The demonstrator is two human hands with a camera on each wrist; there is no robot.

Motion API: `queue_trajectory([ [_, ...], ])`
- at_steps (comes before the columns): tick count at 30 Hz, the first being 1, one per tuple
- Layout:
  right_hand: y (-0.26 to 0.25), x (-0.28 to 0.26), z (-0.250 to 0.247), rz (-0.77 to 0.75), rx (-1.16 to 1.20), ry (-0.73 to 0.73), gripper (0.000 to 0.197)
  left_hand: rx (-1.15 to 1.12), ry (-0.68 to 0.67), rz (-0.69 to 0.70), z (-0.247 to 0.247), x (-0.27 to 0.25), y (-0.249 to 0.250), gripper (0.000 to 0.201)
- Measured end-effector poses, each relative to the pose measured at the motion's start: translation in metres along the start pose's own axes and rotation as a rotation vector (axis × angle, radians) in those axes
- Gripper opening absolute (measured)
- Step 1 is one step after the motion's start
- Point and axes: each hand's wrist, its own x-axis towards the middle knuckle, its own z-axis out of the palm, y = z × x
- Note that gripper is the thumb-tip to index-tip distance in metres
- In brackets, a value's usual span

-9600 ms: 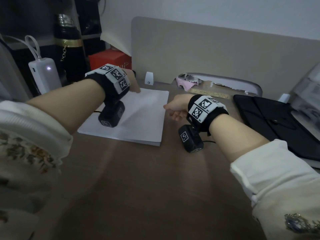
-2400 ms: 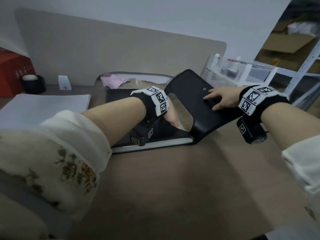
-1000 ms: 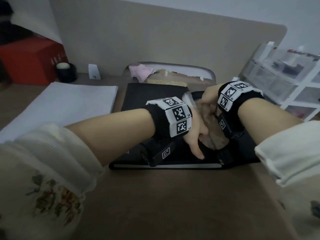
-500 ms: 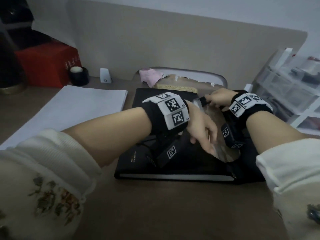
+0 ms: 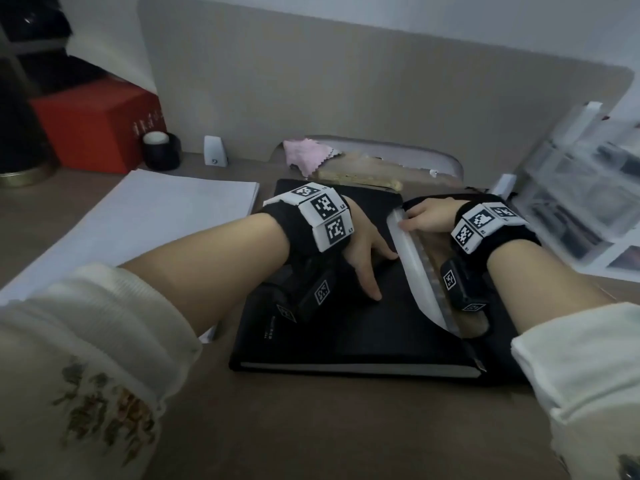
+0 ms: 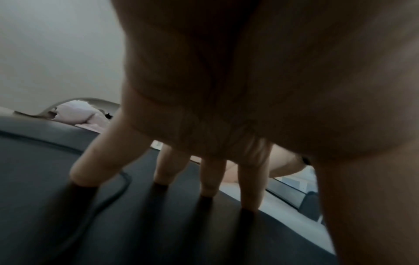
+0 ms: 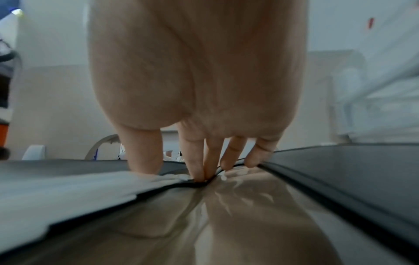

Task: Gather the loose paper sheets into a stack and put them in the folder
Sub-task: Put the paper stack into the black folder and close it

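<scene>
On the desk: the black folder lies flat, partly open.
Paper sheets: one neat stack, just left of the folder, not inside yet.
Left hand: straight fingers press down on the folder.
Right hand: fingers pinch a clear sleeve at the folder's right side.
Done: stacking.
Left: opening the folder, putting the stack in.

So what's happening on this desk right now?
A person is working at a black folder lying on the desk. The left hand presses down on its dark cover with straight fingers, while the right hand pinches the edge of a clear plastic sleeve inside and lifts it. The paper stack lies to the left, not yet in the folder.
</scene>
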Motion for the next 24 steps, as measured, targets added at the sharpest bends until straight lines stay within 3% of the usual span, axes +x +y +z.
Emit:
queue_trajectory([
  [4,-0.004,-0.004,0.001,0.017,-0.087,0.001,0.058,0.029,-0.062,-0.026,0.008,0.000,0.002,0.104],
  [8,-0.008,-0.008,0.000,0.051,-0.157,-0.017,0.068,0.091,-0.049,-0.011,0.007,-0.007,0.004,0.100],
  [10,-0.018,-0.009,-0.011,0.068,-0.174,-0.032,0.065,0.135,-0.031,-0.010,0.008,-0.010,0.008,0.100],
  [12,-0.037,-0.014,-0.029,0.060,-0.162,0.060,0.049,0.177,-0.029,-0.009,0.010,-0.010,0.011,0.100],
  [14,-0.058,-0.016,-0.045,-0.017,-0.002,0.227,0.030,0.186,-0.019,-0.005,0.009,-0.011,0.011,0.099],
  [16,-0.076,-0.015,-0.050,-0.144,0.295,0.296,0.013,0.119,0.012,0.028,0.006,-0.015,0.005,0.089],
  [20,-0.105,-0.016,-0.039,-0.286,0.921,0.126,0.015,-0.127,-0.005,0.093,-0.001,-0.027,-0.014,0.046],
  [24,-0.126,-0.008,-0.030,-0.235,1.168,0.016,0.009,-0.303,0.158,-0.042,-0.003,-0.048,-0.059,0.027],
])
